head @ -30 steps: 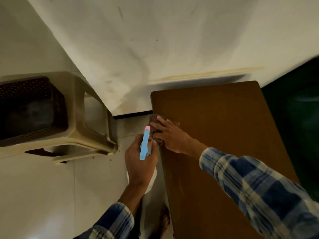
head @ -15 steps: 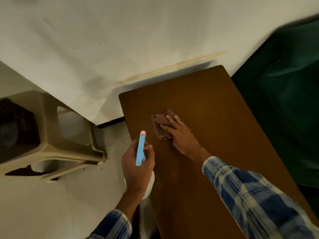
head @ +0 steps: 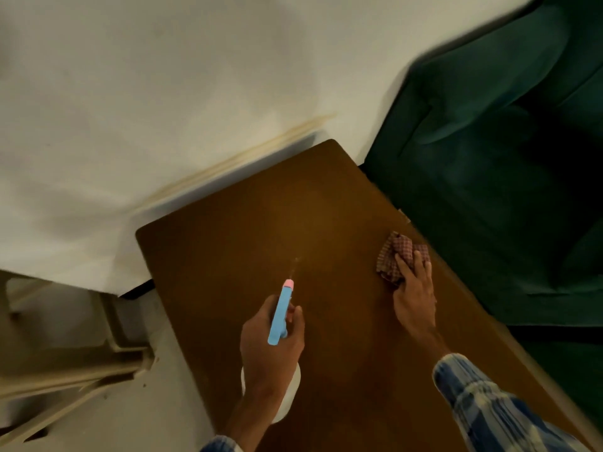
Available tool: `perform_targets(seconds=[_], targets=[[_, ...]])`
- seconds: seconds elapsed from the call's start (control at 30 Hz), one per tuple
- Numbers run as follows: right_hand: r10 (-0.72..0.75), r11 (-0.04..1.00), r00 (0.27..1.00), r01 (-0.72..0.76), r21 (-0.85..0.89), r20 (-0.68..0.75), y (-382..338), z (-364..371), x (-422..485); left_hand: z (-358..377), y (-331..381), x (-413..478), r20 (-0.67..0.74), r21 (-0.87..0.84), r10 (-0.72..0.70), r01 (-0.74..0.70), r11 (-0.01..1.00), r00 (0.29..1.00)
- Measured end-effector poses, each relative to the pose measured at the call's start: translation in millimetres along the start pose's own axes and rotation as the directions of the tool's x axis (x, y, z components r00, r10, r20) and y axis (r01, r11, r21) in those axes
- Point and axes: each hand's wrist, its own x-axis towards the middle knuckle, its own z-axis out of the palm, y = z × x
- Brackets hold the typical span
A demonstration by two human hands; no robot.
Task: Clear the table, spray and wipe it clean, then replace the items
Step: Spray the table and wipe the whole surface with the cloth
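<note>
The left hand (head: 272,340) grips a spray bottle (head: 280,313), its pink nozzle aimed over the brown table (head: 244,230). The right hand (head: 414,295) presses a checked cloth (head: 393,256) near the table's right edge, beside a green sofa (head: 489,158).

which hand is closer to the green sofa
Right. The right hand presses the checked cloth at the table edge beside the green sofa; the left hand grips the spray bottle toward the opposite side, farther from it.

1 head-worn camera looks steeply down, close above the brown table (head: 261,223).
</note>
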Motion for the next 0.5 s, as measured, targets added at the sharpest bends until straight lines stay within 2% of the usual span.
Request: perform_targets(seconds=[0.07,0.2,0.33,0.43,0.5], targets=[[-0.003,1.0,1.0,0.003,0.015,-0.017,6,0,3,13,7,3,0.044,-0.011,-0.031,0.031,0.999,0.999],[0.02,0.999,0.998,-0.018,0.027,-0.058,6,3,17,44,21,15,0.119,-0.012,-0.002,0.003,1.0,0.993],[0.001,0.998,0.998,0.003,0.067,-0.056,-15,5,40,50,29,33,0.09,-0.012,0.04,-0.039,0.999,0.995],[-0.094,0.995,0.996,0.093,0.036,0.006,-51,9,73,46,28,47,0.056,-0.017,0.066,-0.065,0.998,0.996],[-0.265,0.963,0.96,0.268,-0.017,0.095,-84,16,94,40,27,56,0.025,-0.032,0.096,-0.096,0.995,0.995]])
